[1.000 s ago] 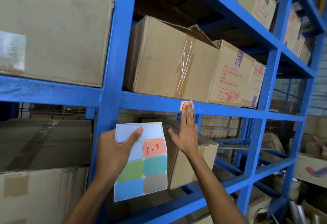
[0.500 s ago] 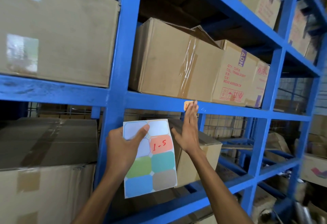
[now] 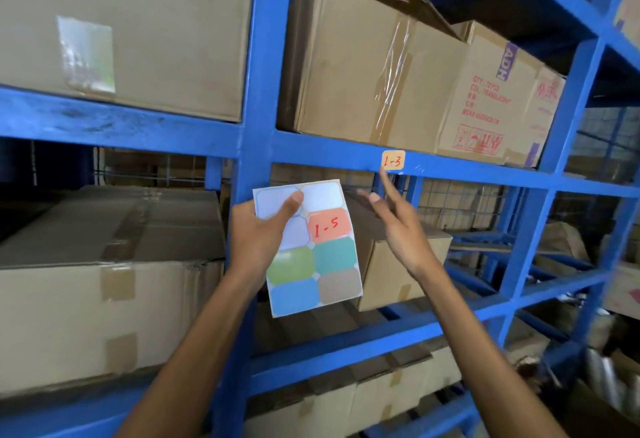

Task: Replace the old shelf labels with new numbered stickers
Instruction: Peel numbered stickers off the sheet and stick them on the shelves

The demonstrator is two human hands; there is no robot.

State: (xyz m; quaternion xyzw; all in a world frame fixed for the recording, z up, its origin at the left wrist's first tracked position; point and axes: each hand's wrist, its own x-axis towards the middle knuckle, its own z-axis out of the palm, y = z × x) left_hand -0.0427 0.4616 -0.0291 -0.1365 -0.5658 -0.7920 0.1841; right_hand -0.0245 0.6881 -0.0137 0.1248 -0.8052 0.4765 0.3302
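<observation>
Blue metal shelving is filling the view, its bays holding brown cardboard boxes: a large box is sitting upper left, a taped box upper middle, a printed box beside it. The left hand is gripping a sticker sheet, its thumb clamped over the top corner; one orange sticker on the sheet is reading "1-5". The right hand is hovering open, fingers spread, holding nothing, its forefinger reaching just under the orange "1-3" label stuck on the shelf beam. A second ago that hand was lying flat over the label; now it is drawing back, leaving the label showing.
</observation>
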